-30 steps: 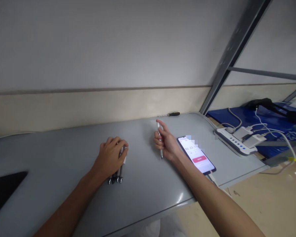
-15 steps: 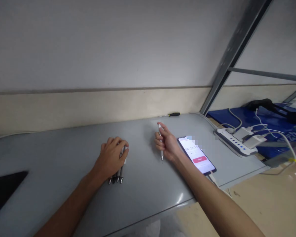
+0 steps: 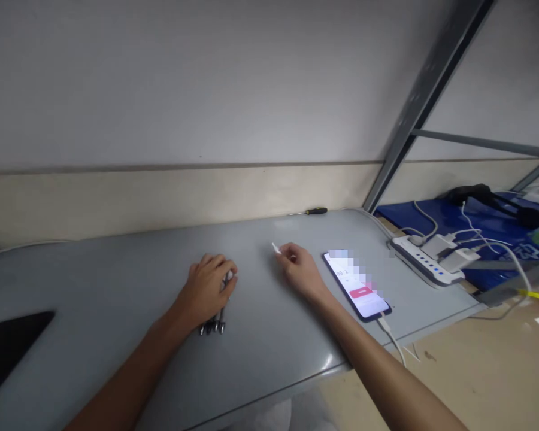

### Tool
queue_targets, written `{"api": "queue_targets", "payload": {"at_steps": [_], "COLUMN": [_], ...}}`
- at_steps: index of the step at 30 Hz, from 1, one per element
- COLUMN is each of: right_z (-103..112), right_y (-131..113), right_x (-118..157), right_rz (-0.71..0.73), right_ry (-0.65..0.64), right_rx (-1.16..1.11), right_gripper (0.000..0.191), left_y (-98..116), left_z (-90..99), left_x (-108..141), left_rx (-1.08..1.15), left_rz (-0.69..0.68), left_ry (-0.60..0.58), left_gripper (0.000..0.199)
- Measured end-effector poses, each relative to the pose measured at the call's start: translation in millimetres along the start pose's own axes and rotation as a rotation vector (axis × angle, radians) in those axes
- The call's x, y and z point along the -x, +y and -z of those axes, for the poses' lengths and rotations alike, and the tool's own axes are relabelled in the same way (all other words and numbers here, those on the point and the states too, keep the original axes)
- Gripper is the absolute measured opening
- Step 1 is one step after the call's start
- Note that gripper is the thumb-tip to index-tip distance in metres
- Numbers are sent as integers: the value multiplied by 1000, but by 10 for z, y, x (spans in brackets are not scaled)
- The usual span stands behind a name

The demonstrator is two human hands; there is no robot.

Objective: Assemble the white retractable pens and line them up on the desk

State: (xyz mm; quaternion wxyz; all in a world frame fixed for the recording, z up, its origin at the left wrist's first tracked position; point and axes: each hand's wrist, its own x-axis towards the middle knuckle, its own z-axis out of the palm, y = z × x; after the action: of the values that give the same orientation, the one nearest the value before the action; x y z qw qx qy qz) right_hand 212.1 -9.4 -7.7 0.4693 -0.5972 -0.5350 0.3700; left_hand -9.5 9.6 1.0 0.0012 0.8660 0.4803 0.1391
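Several pens (image 3: 221, 315) lie side by side on the grey table (image 3: 117, 269), their silver tips toward the front edge. Over their upper part my left hand (image 3: 209, 286) is closed, its fingers wrapped round them and hiding most of their length. To the right, my right hand (image 3: 299, 267) pinches a white pen (image 3: 276, 248). One white end of that pen sticks out at the upper left of the fingers; the rest is hidden by the hand.
A lit phone (image 3: 360, 293) with a cable lies right of my right hand. Behind is a small screwdriver (image 3: 316, 211) by the wall. A power strip (image 3: 424, 260) with chargers sits at the right, a black object (image 3: 13, 347) at the left.
My right hand has turned, so its pen now tilts to the upper left and its tip no longer shows. My left hand has barely moved on the pens.
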Motion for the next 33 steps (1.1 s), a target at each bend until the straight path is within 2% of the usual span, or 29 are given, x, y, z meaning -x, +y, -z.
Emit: {"api": "queue_targets", "payload": {"at_steps": [4, 7, 10, 15, 20, 26, 28, 30, 33], "right_z": [61, 121, 157, 149, 135, 105, 30, -73, -209], "right_y": [55, 59, 37, 7, 73, 60, -2, -72, -154], "right_x": [115, 168, 194, 277, 355, 403, 439, 464, 435], "right_rz": [78, 92, 92, 109, 109, 131, 204, 325, 554], "right_ry": [85, 139, 159, 182, 110, 167, 166, 99, -49], "right_rx": [409, 648, 886, 1131, 1202, 1197, 1133, 1009, 784], "right_gripper": [18, 25, 21, 20, 28, 27, 24, 27, 51], "left_y": [5, 1, 7, 59, 114, 136, 149, 171, 213], "left_z": [-12, -18, -8, 34, 90, 94, 66, 45, 56], "left_x": [1, -3, -8, -14, -1, 19, 16, 12, 10], "left_rx": [8, 15, 47, 108, 127, 129, 147, 203, 341], "left_rz": [-23, -30, -37, -62, -71, -101, -106, -96, -57], "left_ry": [2, -2, -22, -63, -104, -117, -73, -20, 42], "left_gripper": [17, 15, 15, 14, 13, 11, 13, 14, 4]}}
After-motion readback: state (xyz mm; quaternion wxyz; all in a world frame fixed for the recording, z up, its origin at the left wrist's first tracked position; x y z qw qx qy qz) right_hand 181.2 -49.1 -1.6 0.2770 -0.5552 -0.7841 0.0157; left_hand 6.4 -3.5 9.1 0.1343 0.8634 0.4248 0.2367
